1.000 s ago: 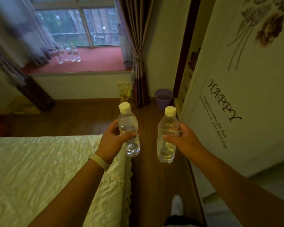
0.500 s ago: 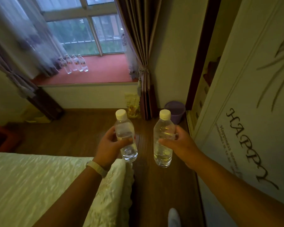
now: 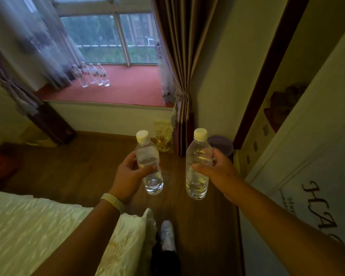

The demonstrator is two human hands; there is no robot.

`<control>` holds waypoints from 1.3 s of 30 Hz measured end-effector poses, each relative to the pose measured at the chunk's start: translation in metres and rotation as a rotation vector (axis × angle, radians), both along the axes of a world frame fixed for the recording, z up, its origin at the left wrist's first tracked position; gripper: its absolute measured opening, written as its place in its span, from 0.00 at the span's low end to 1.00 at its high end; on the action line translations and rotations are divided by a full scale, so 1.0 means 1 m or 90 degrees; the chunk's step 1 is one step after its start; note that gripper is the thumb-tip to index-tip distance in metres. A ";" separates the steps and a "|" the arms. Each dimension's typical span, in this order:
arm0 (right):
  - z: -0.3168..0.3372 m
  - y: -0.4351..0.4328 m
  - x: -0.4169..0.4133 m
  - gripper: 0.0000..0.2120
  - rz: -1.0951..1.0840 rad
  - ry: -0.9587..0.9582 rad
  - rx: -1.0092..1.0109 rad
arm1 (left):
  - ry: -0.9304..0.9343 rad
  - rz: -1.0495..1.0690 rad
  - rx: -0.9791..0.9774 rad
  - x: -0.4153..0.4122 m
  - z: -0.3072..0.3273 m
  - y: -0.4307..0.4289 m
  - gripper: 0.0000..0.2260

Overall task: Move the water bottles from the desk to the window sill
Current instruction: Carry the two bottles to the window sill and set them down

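My left hand (image 3: 128, 176) grips a clear water bottle (image 3: 152, 180) with a pale cap, held upright over the wooden floor. My right hand (image 3: 220, 172) grips a second clear water bottle (image 3: 196, 184) the same way, a short gap to the right of the first. Ahead lies the red window sill (image 3: 131, 90). Several more clear bottles (image 3: 93, 76) stand in a row on its left part, near the sheer curtain.
A bed with a pale cover (image 3: 38, 232) fills the lower left. A white wardrobe (image 3: 307, 166) lines the right side. A brown curtain (image 3: 177, 66), a yellow bag (image 3: 163, 136) and a purple bin (image 3: 221, 146) stand below the sill's right end. My foot (image 3: 166, 234) is on the floor strip.
I have moved forward along the floor strip toward the window; the sill and its bottles look larger and nearer. Both hands still hold their bottles upright.
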State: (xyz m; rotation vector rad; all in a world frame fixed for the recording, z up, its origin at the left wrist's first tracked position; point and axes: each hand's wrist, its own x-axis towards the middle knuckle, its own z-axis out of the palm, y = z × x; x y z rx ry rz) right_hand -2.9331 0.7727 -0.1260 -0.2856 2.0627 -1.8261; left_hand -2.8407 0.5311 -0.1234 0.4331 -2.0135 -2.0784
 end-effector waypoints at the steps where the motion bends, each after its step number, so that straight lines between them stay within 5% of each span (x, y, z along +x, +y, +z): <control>1: -0.003 -0.009 -0.013 0.22 0.001 -0.002 0.000 | -0.005 0.002 0.005 -0.013 -0.004 -0.009 0.22; 15: -0.005 -0.185 -0.220 0.20 -0.012 -0.015 0.018 | -0.028 0.002 0.066 -0.218 -0.019 -0.189 0.27; 22: 0.003 -0.264 -0.288 0.27 0.042 -0.019 0.014 | -0.024 0.046 0.030 -0.264 -0.010 -0.254 0.27; 33: -0.016 -0.394 -0.409 0.21 0.191 -0.041 -0.002 | -0.065 0.215 0.006 -0.350 -0.025 -0.352 0.27; 39: -0.023 -0.460 -0.498 0.25 0.257 -0.100 -0.004 | -0.106 0.297 -0.028 -0.415 -0.019 -0.394 0.24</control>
